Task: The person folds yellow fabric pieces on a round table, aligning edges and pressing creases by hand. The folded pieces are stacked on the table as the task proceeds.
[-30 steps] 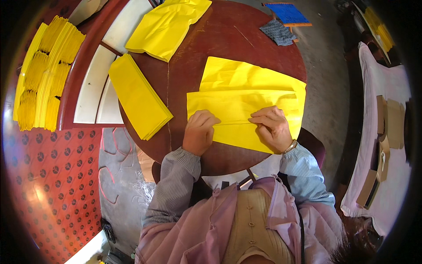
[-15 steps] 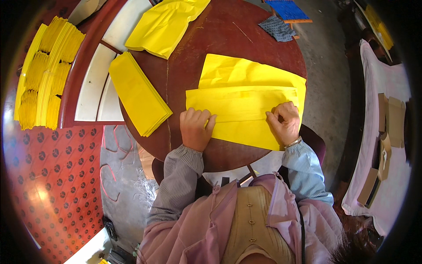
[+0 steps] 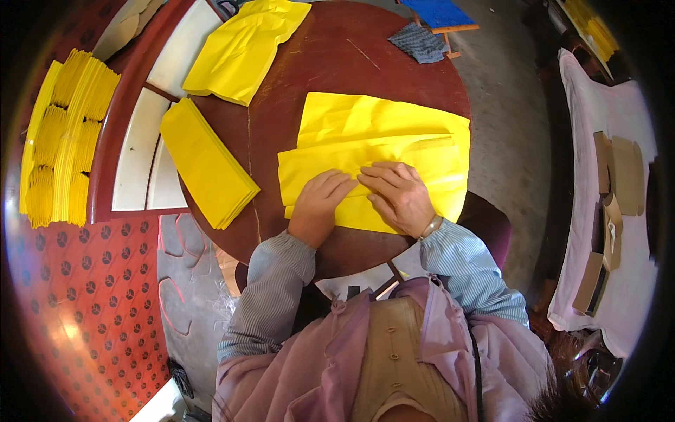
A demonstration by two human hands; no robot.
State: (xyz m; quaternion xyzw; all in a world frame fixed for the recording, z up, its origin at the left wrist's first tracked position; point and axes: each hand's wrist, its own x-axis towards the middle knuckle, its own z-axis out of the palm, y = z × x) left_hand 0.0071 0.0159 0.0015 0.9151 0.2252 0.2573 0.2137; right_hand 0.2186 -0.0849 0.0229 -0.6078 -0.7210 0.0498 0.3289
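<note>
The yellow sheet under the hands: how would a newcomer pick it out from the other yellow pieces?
Start at the round dark-red table. On its near edge lies the partly folded yellow sheet, with the left hand and right hand pressed flat on its fold. Unlike the neat folded stack and the crumpled sheet, it alone is being touched.

Bright daylight, strongest upper right; yellow sheet (image 3: 380, 158) vivid, slight glare. Soft shadows under hands. Centre sharp. Heavy fisheye bending at rim, black vignette corners, red-orange flare lower left, dim right edge.
</note>
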